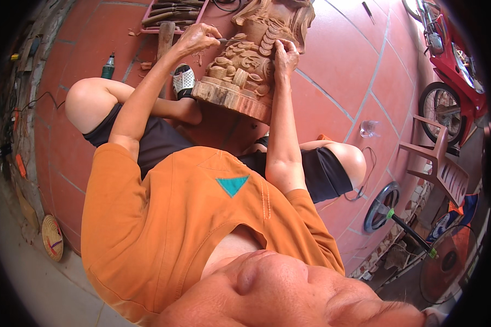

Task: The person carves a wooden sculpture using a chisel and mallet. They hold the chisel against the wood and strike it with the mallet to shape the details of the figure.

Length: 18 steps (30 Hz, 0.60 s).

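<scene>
A brown wood carving (245,65) with a string of carved coins and a thick flat base lies tilted on the floor in front of my crossed legs. My left hand (198,39) is closed around the handle of a slim carving chisel (224,41), whose thin blade points right and meets the carved surface. At the carving's right side, my right hand (286,56) has its fingers bent and pressed together against the wood beside the coins. Whether anything small sits between those fingertips is hidden.
A pink tray (143,24) of wooden-handled tools and a wooden mallet (166,41) lie far left, near a green tool (108,66) with a black tip. To the right are a clear glass (369,128), a plastic chair (439,158), a red motorbike (463,71) and a standing fan (447,260).
</scene>
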### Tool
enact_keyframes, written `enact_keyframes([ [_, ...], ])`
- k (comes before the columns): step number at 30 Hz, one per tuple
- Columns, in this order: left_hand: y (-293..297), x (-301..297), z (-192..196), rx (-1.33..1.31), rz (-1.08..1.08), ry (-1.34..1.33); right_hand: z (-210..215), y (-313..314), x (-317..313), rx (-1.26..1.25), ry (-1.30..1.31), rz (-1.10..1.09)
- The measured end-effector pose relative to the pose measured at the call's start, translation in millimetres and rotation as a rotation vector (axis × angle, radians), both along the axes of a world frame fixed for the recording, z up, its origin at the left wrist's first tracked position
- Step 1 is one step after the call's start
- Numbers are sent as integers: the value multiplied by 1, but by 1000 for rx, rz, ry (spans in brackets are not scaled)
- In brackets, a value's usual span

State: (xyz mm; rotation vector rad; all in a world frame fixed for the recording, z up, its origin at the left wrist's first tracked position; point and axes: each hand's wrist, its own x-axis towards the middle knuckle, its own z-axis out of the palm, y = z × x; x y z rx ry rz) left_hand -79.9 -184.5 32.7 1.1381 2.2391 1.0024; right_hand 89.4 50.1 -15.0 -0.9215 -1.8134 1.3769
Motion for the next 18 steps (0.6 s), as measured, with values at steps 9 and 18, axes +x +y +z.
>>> enact_keyframes([
  [9,-3,2,6,-114,71,-143,6,-3,1,-26,-32,-14],
  [18,-2,-8,14,-137,96,30,6,-3,2,11,-63,-21],
])
